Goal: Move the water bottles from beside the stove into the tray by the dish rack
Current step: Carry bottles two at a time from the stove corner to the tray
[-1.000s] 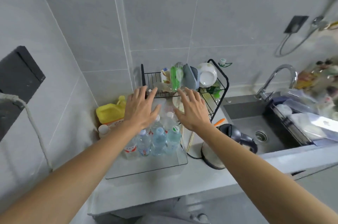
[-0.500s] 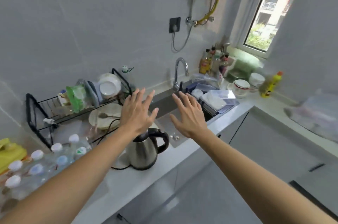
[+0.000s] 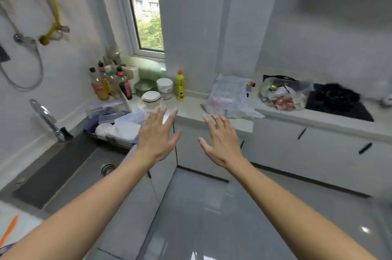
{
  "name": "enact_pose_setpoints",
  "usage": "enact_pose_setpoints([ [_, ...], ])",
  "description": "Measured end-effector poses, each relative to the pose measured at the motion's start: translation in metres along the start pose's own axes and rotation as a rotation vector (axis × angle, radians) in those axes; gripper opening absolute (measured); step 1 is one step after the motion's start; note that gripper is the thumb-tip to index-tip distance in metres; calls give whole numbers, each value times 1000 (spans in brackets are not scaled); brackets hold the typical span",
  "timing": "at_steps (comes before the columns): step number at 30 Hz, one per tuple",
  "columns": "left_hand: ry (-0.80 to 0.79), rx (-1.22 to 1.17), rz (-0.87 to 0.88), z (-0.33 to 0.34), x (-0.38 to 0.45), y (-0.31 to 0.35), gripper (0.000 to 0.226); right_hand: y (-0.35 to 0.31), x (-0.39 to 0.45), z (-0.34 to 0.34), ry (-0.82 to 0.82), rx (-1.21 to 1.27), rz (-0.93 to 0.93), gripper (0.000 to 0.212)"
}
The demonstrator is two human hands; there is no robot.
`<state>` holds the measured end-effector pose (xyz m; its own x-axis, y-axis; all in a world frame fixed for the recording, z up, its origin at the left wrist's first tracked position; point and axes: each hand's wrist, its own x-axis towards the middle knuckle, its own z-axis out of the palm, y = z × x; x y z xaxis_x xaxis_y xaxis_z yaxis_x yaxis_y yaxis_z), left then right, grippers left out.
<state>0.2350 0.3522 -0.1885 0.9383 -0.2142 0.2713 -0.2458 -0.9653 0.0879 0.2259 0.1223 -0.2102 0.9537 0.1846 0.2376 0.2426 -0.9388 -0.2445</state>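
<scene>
Both hands are empty, fingers spread: the left hand (image 3: 156, 136) and right hand (image 3: 221, 141) are raised side by side. Beyond them on the surface (image 3: 191, 111) lies a plastic bag (image 3: 229, 96); the stove (image 3: 337, 100) sits far right. No water bottles can be made out.

home kitchen | sink (image 3: 63, 170) | stove (image 3: 337, 102) | sauce bottles (image 3: 110, 83) | counter (image 3: 191, 111)
</scene>
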Motion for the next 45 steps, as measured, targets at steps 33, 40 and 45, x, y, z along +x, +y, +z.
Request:
enact_pose_setpoints([
  [33,-79,-305,1047,226,401,761,70,704,-116,-168,260,-227,1063,80],
  [40,-96,-311,1010,237,435,898,68,840,-130,-225,232,-237,1016,76],
  [45,-111,-302,1024,253,456,974,71,919,-130,-247,257,-203,1006,76],
])
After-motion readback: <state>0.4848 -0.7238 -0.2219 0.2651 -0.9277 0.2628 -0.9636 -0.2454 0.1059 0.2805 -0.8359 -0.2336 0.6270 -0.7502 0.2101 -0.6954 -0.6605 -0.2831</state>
